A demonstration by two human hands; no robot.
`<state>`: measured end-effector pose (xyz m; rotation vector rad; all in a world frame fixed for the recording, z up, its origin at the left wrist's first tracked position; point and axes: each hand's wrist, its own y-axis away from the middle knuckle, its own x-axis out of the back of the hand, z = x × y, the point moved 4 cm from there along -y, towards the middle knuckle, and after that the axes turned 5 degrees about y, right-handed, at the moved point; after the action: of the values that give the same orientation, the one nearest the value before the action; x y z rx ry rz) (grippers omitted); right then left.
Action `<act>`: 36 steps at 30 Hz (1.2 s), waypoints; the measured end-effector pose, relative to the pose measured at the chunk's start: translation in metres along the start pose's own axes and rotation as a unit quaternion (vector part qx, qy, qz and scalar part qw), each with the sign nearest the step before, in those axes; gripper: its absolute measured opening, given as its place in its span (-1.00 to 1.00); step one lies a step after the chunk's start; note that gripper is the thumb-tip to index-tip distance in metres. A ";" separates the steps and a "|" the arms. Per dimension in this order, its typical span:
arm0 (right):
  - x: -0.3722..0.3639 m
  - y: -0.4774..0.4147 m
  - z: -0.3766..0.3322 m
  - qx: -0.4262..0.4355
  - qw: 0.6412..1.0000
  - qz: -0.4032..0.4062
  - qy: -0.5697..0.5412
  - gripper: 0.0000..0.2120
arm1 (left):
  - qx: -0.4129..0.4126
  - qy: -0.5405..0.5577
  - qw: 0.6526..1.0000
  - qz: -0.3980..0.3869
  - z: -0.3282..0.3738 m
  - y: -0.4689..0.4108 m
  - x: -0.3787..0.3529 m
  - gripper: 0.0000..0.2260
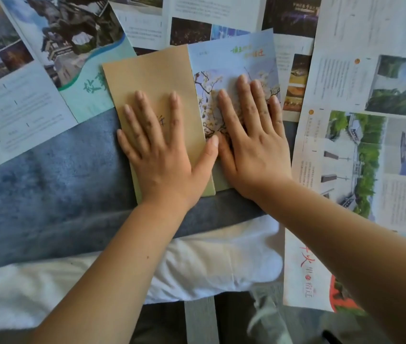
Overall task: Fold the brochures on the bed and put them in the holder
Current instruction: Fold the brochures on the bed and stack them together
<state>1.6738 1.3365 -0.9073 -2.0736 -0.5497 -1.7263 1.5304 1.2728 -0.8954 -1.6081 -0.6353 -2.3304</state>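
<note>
A partly folded brochure lies on the blue blanket in the middle of the view. Its tan panel (152, 73) is on the left and its pale blue panel with a blossom photo (234, 60) is on the right. My left hand (159, 147) lies flat on the tan panel, fingers spread. My right hand (251, 135) presses flat on the blossom panel, and the two thumbs touch at the crease. Neither hand grips anything. No holder is in view.
Unfolded brochures surround the folded one: a large one with a rock photo (55, 45) at the left, others (197, 21) at the back, and a long one (370, 145) at the right. The blue blanket (48, 182) and white bedding (209, 264) lie near me.
</note>
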 end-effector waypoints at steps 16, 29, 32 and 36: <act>0.007 0.003 -0.029 0.075 0.995 -0.064 0.006 -0.46 | -0.025 -0.063 0.997 0.044 -0.066 0.006 0.007 -0.25; -0.014 -0.003 -0.116 0.109 0.991 -0.081 0.014 -0.46 | 0.014 0.006 0.997 0.075 -0.188 0.022 0.047 -0.21; -0.014 -0.003 -0.127 0.087 0.993 -0.084 0.013 -0.44 | 0.013 0.031 0.996 0.078 -0.189 0.023 0.048 -0.18; -0.017 -0.002 -0.146 0.054 0.993 -0.102 0.008 -0.40 | 0.008 0.063 0.995 0.081 -0.188 0.022 0.049 -0.15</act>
<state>1.5483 1.2604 -0.8995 -1.9854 -0.8555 -1.7788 1.3672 1.1659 -0.9013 -1.4357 -0.4774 -2.2800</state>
